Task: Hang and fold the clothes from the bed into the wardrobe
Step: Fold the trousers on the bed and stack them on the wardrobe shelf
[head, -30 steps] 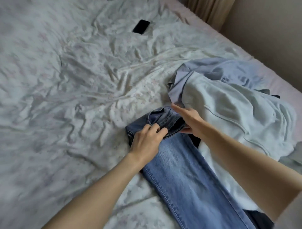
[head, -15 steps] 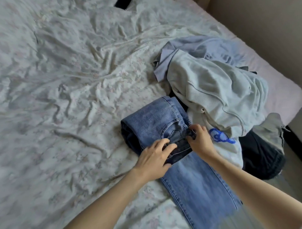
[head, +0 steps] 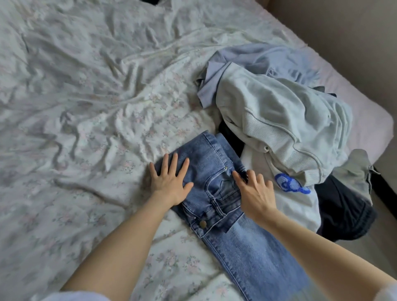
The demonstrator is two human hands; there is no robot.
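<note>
Blue jeans [head: 214, 176] lie on the bed, their waist end folded back over the legs, which run toward the bottom right. My left hand [head: 169, 180] presses flat on the folded part's left side with fingers spread. My right hand [head: 255, 191] rests on the fold's right edge near the pocket, fingers straight. To the right sits a heap of clothes: a pale grey-green sweatshirt [head: 283, 120] on top, a light blue shirt [head: 253, 58] behind it, a white garment with a blue print [head: 292, 187], and a dark garment [head: 343, 212] at the bed's edge.
The wrinkled floral sheet [head: 96, 107] covers the bed to the left and far side. A dark object [head: 150, 1] peeks in at the top edge. The bed's right edge [head: 373, 120] meets a beige wall and floor.
Both hands let go of the waistband they were pinching and now lie flat on the folded jeans. The waist end has come down over the legs. The view shifted nearer.
</note>
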